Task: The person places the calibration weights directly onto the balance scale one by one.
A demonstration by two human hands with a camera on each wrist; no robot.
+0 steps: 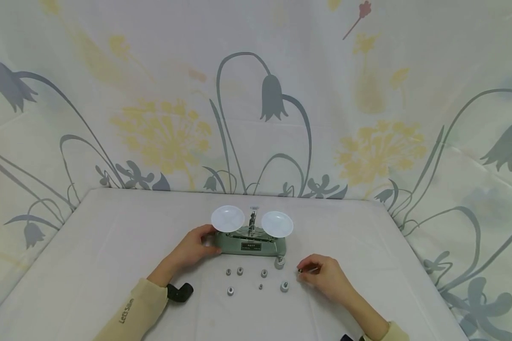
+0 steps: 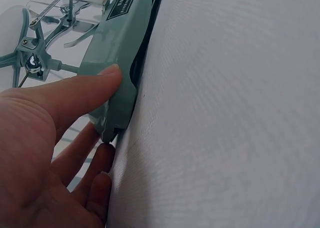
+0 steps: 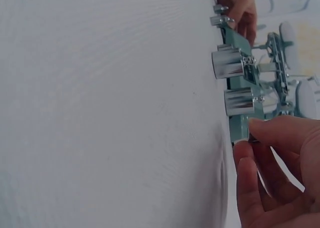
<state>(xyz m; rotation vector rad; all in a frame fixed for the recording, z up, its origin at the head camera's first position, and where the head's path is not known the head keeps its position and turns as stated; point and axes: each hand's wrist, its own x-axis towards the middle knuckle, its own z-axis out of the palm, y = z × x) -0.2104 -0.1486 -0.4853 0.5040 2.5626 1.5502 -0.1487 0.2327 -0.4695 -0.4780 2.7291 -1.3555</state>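
A green balance scale (image 1: 251,245) with two white pans stands on the white-covered table. My left hand (image 1: 195,247) grips the left end of its base, and the left wrist view shows the thumb (image 2: 107,80) on the front face with fingers around the end. To the right of the scale, my right hand (image 1: 325,276) pinches a small dark piece (image 3: 253,137) between thumb and forefinger. The fingers cover most of that piece, so its kind cannot be told. Nearest to this hand are two larger silver weights (image 1: 284,286), (image 1: 279,262).
Several smaller silver weights, among them one at the front left (image 1: 230,291) and a tiny one (image 1: 260,286), stand before the scale. A black strap piece (image 1: 180,292) sits at the left wrist. Behind the table (image 1: 111,237) hangs a flower-printed curtain (image 1: 256,142).
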